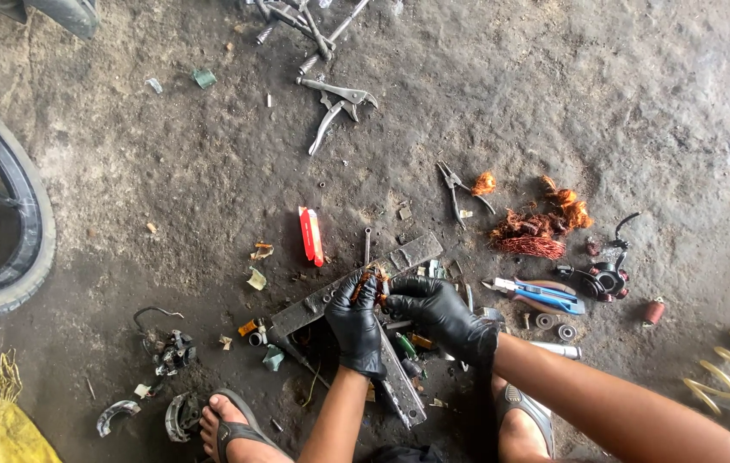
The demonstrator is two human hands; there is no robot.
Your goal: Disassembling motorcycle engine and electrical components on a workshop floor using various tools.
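Both hands are in black gloves and they meet over a small copper-wound part [371,283], some kind of coil piece with orange-brown wire on it. The left hand [356,326] has its fingers curled up around the part from below and to the left, and the right hand [434,310] pinches it from the right side, so both are closed on it. The part is mostly covered by fingers, so I honestly can't tell its long axis or which way it points, just that the wire bit sticks out at the top between the two hands. It sits right above a flat metal bar [356,287] lying on the dirty concrete floor [597,103], and that bar's long axis runs diagonally, low on the left and rising to the upper right. A second metal strip [401,386] runs down from under the hands toward the bottom edge. Just beside the right hand is a blue-handled cutter [541,294], and beyond it a heap of stripped copper wire [536,233]. A red box cutter [311,236] lies near the upper left of the bar, locking pliers [337,107] are well apart up top, and a tyre [5,214] is at the far left.
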